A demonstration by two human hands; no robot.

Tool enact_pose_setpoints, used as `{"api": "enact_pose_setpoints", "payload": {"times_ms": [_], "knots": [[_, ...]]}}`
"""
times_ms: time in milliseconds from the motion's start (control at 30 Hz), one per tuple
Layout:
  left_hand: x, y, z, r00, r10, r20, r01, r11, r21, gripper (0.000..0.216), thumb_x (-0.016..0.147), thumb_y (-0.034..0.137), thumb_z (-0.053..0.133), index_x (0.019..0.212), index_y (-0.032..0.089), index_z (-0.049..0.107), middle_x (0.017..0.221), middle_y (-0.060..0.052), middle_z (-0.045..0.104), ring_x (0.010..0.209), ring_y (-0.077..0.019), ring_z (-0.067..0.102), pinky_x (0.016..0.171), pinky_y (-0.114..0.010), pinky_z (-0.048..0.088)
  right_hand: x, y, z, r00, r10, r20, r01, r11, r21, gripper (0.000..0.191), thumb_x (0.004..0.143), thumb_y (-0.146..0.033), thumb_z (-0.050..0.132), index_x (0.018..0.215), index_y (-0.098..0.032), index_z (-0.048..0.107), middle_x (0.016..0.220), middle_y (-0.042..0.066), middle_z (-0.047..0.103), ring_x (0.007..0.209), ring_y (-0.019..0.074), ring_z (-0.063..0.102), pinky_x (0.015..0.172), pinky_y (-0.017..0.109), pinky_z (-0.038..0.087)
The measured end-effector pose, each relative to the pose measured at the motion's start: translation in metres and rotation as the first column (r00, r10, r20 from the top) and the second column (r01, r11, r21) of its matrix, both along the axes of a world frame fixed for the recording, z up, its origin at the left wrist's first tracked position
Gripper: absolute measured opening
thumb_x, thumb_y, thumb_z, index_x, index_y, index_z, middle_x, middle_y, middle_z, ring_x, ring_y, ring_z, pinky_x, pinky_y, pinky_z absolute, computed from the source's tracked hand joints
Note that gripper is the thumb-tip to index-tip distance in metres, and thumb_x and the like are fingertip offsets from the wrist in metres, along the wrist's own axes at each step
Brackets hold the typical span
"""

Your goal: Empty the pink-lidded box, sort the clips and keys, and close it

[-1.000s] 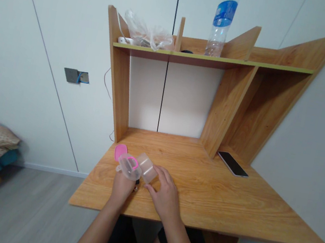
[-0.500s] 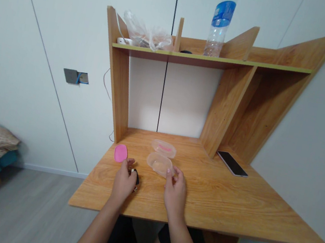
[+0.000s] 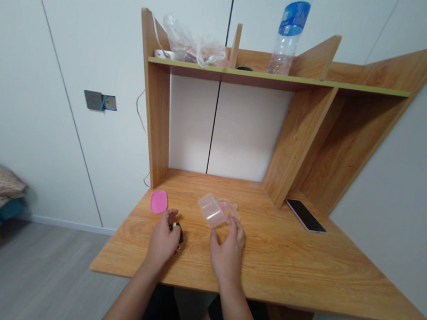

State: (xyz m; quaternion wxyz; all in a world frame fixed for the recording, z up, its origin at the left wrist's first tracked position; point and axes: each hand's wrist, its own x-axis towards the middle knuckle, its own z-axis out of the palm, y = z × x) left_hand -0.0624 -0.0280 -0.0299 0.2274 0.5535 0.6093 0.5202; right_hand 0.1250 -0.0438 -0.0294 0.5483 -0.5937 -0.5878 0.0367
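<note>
Covering a small dark object (image 3: 180,235), left grip (image 3: 162,241) stays unreadable; right (image 3: 226,251) pinches clear box (image 3: 211,209).

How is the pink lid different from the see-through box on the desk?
The pink lid is solid coloured; the see-through box is clear. The lid lies flat, untouched; the box is tipped up in the right hand. The lid looks flatter than the box. Both look like plastic and sit above the desk.
</note>
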Motion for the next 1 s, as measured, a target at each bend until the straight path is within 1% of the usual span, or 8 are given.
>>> {"api": "enact_pose_setpoints", "payload": {"times_ms": [133,233,367,467,533,600,800,1000], "knots": [[0.000,0.000,0.002,1.000,-0.006,0.021,0.006,1.000,-0.001,0.035,0.084,0.011,0.052,0.118,0.020,0.056,0.127,-0.014,0.066,0.117,-0.0245,0.062,0.105,-0.044,0.044,-0.002,0.008,0.007,0.996,0.073,-0.049,-0.075,0.996,-0.040,0.062,0.087,-0.036,0.060,0.145,-0.021,0.042,0.144,0.017,0.047,0.116,0.0302,0.060,0.089,0.044,0.055],[0.000,0.001,0.001,0.999,-0.011,0.040,0.010,1.000,0.007,0.035,0.083,0.010,0.052,0.117,0.020,0.056,0.125,-0.013,0.066,0.116,-0.0238,0.063,0.105,-0.044,0.044,0.000,0.024,0.013,0.995,0.089,-0.035,-0.090,0.996,-0.020,0.055,0.087,-0.039,0.062,0.137,-0.019,0.051,0.139,0.016,0.053,0.124,0.0314,0.056,0.097,0.045,0.051],[-0.001,0.002,0.000,0.999,-0.008,0.040,0.008,1.000,0.009,0.035,0.084,0.011,0.051,0.118,0.020,0.055,0.125,-0.014,0.066,0.115,-0.0241,0.063,0.104,-0.045,0.045,0.010,0.045,0.023,0.977,0.209,0.047,-0.204,0.975,-0.086,0.029,0.091,-0.034,0.058,0.117,-0.022,0.064,0.123,0.013,0.066,0.115,0.0301,0.061,0.099,0.046,0.049],[0.000,0.001,0.002,0.999,-0.003,0.038,0.003,1.000,0.012,0.036,0.083,0.010,0.051,0.117,0.020,0.056,0.125,-0.014,0.067,0.115,-0.0244,0.063,0.104,-0.045,0.045,0.027,0.054,0.031,0.931,0.325,0.168,-0.308,0.944,-0.117,0.023,0.091,-0.027,0.056,0.112,-0.023,0.067,0.125,0.010,0.063,0.119,0.0280,0.059,0.104,0.046,0.046],[0.000,0.001,0.004,0.999,0.005,0.037,-0.005,1.000,0.004,0.036,0.083,0.010,0.052,0.117,0.020,0.055,0.124,-0.014,0.067,0.114,-0.0247,0.064,0.104,-0.045,0.045,0.041,0.056,0.034,0.897,0.389,0.209,-0.361,0.919,-0.160,0.025,0.091,-0.022,0.054,0.111,-0.023,0.067,0.124,0.008,0.060,0.112,0.0243,0.062,0.102,0.043,0.048],[0.000,0.002,0.004,0.999,0.020,0.039,-0.020,1.000,0.002,0.036,0.083,0.011,0.052,0.118,0.020,0.054,0.124,-0.014,0.066,0.113,-0.0248,0.064,0.103,-0.045,0.046,0.054,0.058,0.034,0.876,0.423,0.232,-0.394,0.905,-0.159,0.024,0.089,-0.018,0.054,0.107,-0.023,0.070,0.128,0.008,0.054,0.112,0.0227,0.061,0.105,0.041,0.046],[-0.002,0.004,-0.002,0.999,0.020,0.040,-0.021,0.999,0.031,0.034,0.083,0.011,0.051,0.116,0.020,0.052,0.126,-0.013,0.065,0.114,-0.0236,0.063,0.103,-0.044,0.046,0.074,0.059,0.018,0.889,0.412,0.198,-0.397,0.911,-0.111,0.026,0.085,-0.015,0.056,0.105,-0.021,0.071,0.131,0.009,0.050,0.111,0.0222,0.060,0.106,0.044,0.046],[-0.006,0.008,-0.012,0.986,0.035,0.161,-0.050,0.995,0.091,0.033,0.082,0.007,0.050,0.111,0.021,0.053,0.125,-0.010,0.065,0.122,-0.0199,0.061,0.108,-0.040,0.045,0.075,0.052,0.018,0.937,0.342,0.075,-0.337,0.939,-0.070,0.035,0.081,-0.016,0.060,0.112,-0.024,0.073,0.132,0.010,0.052,0.099,0.0212,0.063,0.091,0.041,0.056]]}}
